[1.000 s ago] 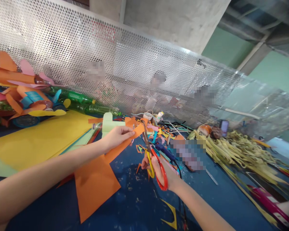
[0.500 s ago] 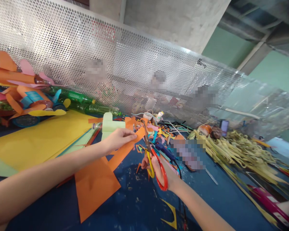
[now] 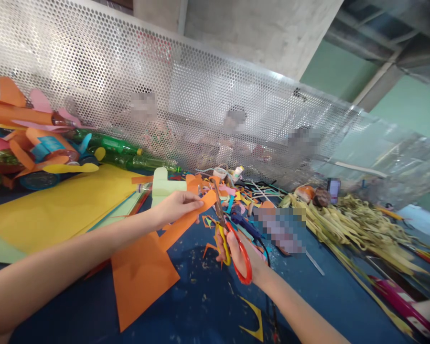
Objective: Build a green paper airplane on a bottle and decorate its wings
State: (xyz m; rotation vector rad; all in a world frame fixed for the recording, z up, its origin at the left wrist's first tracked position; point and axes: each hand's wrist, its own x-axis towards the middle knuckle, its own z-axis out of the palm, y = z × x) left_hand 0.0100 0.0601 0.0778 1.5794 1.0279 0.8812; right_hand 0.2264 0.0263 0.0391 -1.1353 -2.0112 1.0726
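My left hand (image 3: 181, 206) pinches an orange paper strip (image 3: 181, 231) between thumb and fingers, near the strip's far end. In my right hand (image 3: 241, 251) is a pair of scissors (image 3: 241, 255) with one red and one yellow handle loop. My fingers are through the loops, and the blades point up and away, with their tips beside the strip's end. A larger orange paper sheet (image 3: 143, 277) lies on the blue table below the strip. A pale green paper cutout (image 3: 166, 186) is just behind my left hand.
Yellow paper sheets (image 3: 75, 203) and paper-decorated bottles (image 3: 39, 143) lie on the left. Colourful scraps and a blue glue gun (image 3: 243, 219) are behind the scissors. Dried plant strips (image 3: 351, 224) cover the right side. A perforated metal panel (image 3: 200, 86) stands behind, with people beyond it.
The scissors' handle loops have shifted slightly, and the fingers of my right hand have moved up a little with them. My left hand and the strip stay nearly in place.
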